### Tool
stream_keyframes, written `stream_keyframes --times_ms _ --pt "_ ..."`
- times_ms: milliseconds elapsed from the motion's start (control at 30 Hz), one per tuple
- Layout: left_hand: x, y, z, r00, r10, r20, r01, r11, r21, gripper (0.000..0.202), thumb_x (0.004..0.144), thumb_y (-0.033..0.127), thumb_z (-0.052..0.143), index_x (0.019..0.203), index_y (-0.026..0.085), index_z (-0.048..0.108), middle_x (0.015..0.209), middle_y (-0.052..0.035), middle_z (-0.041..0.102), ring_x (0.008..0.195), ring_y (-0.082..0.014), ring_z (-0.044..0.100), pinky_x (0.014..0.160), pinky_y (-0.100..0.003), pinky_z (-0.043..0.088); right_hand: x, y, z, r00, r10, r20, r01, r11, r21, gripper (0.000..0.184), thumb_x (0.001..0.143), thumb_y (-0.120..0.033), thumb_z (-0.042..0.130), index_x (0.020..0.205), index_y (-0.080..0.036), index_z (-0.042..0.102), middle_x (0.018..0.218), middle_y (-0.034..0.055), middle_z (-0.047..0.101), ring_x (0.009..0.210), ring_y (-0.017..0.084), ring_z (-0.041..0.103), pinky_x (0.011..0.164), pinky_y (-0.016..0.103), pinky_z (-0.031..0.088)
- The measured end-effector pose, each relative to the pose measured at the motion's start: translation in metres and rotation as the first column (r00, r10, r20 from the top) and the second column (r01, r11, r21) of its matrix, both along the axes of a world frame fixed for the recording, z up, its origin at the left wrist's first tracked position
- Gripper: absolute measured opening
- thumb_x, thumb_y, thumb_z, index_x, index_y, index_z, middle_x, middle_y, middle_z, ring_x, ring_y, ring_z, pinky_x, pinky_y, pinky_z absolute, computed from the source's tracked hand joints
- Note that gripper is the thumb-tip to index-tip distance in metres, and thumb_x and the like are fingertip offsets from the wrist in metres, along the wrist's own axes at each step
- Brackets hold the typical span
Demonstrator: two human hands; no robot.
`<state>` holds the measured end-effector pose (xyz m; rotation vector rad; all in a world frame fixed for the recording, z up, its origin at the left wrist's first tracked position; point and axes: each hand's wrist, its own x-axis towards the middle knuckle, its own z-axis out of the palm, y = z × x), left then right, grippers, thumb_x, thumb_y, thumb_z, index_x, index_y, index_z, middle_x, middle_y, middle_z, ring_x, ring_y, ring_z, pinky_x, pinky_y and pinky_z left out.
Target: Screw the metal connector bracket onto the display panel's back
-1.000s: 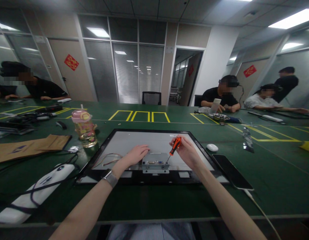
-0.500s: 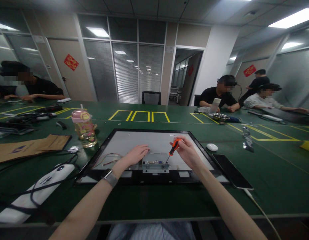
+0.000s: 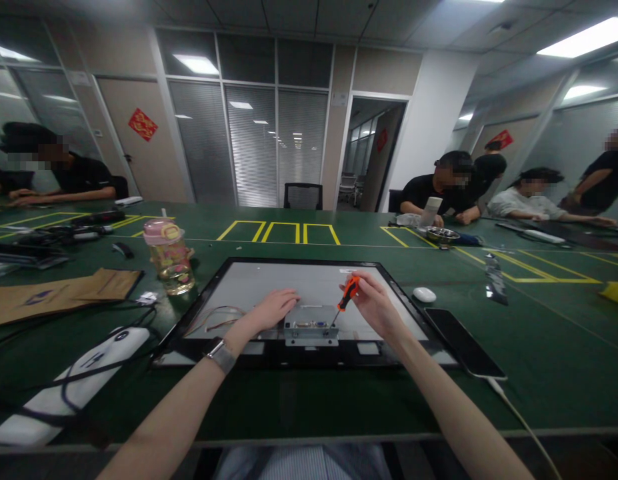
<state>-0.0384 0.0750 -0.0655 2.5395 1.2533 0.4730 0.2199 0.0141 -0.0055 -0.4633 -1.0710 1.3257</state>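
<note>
An orange screwdriver [image 3: 345,299] is pinched in the right hand [image 3: 376,308], tilted, tip down-left on the metal box [image 3: 311,325], which is pressed by the flat left hand [image 3: 271,309].

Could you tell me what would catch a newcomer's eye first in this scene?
Front and centre, a monitor lies face down on the green table. The right hand holds an orange screwdriver tip-down at a metal box on its back, where the left hand rests. A pink bottle stands to the left.
</note>
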Motion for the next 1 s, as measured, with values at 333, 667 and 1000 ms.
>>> stream_keyframes --times_ms 333,667,1000 --pt "-0.0009 0.0016 -0.0025 1.000 -0.007 0.008 0.007 1.000 0.005 0.040 0.094 0.038 0.026 0.120 0.023 0.052 0.134 -0.0038 0.046 0.123 -0.0178 0.040 0.105 -0.036 0.023 0.0011 0.0000 0.0002 0.999 0.017 0.033 -0.016 1.000 -0.020 0.018 0.072 -0.030 0.066 0.090 -0.025 0.066 0.087 0.0017 0.068 0.088 0.020 0.063 0.096 0.044 0.037" --pt "0.0006 0.0017 -0.0013 1.000 -0.014 0.005 0.014 1.000 0.011 0.040 0.094 0.036 0.026 0.119 0.021 0.053 0.133 -0.0041 0.047 0.122 -0.0177 0.041 0.104 -0.035 0.025 0.0008 0.0008 -0.0020 1.000 0.012 0.001 -0.012 0.999 0.032 0.008 0.074 -0.031 0.066 0.081 -0.026 0.066 0.086 -0.0009 0.063 0.082 0.015 0.057 0.095 0.043 0.040" --pt "-0.0003 -0.0005 0.0001 1.000 0.003 0.016 -0.003 1.000 -0.004 0.041 0.094 0.039 0.025 0.120 0.023 0.053 0.134 -0.0041 0.046 0.123 -0.0182 0.040 0.105 -0.037 0.023 0.0015 0.0029 -0.0019 1.000 0.015 0.012 -0.015 1.000 -0.012 0.014 0.075 -0.034 0.064 0.087 -0.026 0.064 0.082 0.0005 0.064 0.082 0.017 0.060 0.094 0.044 0.040"
